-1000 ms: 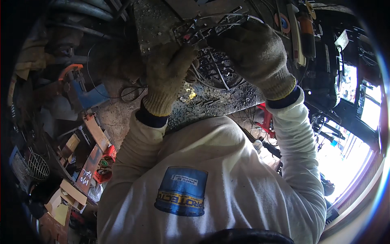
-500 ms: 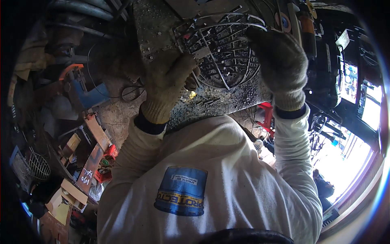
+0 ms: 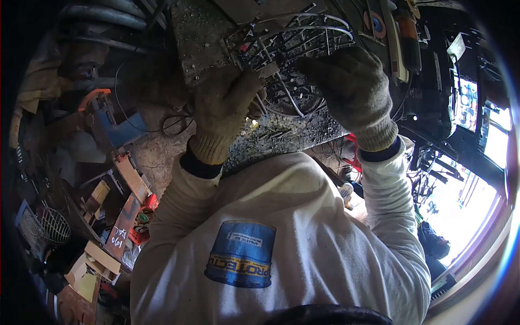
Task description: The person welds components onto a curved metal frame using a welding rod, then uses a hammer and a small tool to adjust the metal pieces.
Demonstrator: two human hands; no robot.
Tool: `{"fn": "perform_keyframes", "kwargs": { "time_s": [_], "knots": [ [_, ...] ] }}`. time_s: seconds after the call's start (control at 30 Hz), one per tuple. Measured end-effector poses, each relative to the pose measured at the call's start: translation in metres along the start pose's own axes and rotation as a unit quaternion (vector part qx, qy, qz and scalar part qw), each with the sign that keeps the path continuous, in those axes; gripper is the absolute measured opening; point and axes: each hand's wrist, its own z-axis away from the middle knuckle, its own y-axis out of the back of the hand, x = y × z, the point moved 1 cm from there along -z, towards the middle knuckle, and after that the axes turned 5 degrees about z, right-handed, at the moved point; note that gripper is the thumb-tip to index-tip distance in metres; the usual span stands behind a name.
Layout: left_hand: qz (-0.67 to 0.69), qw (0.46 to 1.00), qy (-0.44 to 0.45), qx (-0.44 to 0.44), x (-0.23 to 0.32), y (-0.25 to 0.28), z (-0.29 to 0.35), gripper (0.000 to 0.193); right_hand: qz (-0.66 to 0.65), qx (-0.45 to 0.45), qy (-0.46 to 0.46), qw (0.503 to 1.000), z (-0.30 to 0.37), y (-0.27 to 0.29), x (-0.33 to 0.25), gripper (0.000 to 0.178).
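Note:
A round grid of metal rods and wires point(image 3: 291, 96) lies on a dark, gritty worktable point(image 3: 303, 138). My left hand point(image 3: 222, 100), in a knitted work glove, is at the grid's left edge. Its fingers are curled round, and a bit of metal shows between them; what it is I cannot make out. A small flat metal plate point(image 3: 268, 70) sits just beyond those fingertips, over a rod. Over the right part of the grid is my gloved right hand point(image 3: 355, 89), fingers drawn together and pointing left. Its fingertips are dark, so anything pinched there is hidden.
Small debris and a yellow bit point(image 3: 254, 124) lie near the table's front edge. A disc point(image 3: 375, 24) and an orange-and-black cylinder point(image 3: 409, 40) stand at far right. Lower left are a red crate point(image 3: 142, 237), a cardboard box point(image 3: 103, 257) and a wire basket point(image 3: 56, 226).
My right hand has moved left and inward over the grid, from its right edge toward its middle. My left hand stays nearly in place at the left edge.

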Motion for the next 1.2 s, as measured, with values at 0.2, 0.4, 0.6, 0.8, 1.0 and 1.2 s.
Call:
{"fn": "perform_keyframes", "kwargs": {
  "time_s": [0.2, 0.4, 0.6, 0.8, 1.0, 1.2],
  "knots": [
    [-0.055, 0.998, -0.014, 0.011, 0.0, 0.0, -0.002, 0.024, 0.058, -0.031, 0.066, 0.996, -0.016, -0.003, -0.004, 0.037],
    [-0.05, 0.998, -0.038, 0.017, -0.003, 0.0, 0.0, 0.024, 0.073, -0.026, 0.082, 0.994, -0.018, -0.012, -0.01, 0.023],
    [-0.113, 0.989, -0.096, -0.016, -0.004, 0.003, -0.003, 0.022, 0.104, 0.016, 0.101, 0.989, -0.018, -0.013, -0.012, 0.024],
    [-0.07, 0.996, -0.062, 0.008, -0.007, 0.002, -0.003, 0.024, 0.159, 0.054, 0.115, 0.979, -0.017, -0.006, -0.003, 0.022],
    [0.03, 0.999, 0.0, -0.014, 0.002, 0.007, 0.006, 0.022, 0.146, 0.176, 0.068, 0.971, 0.005, 0.029, 0.017, 0.033],
    [0.021, 0.999, 0.035, -0.011, -0.004, -0.005, 0.018, 0.025, 0.084, 0.162, -0.045, 0.982, 0.037, 0.012, 0.0, 0.037]
  ]
}}
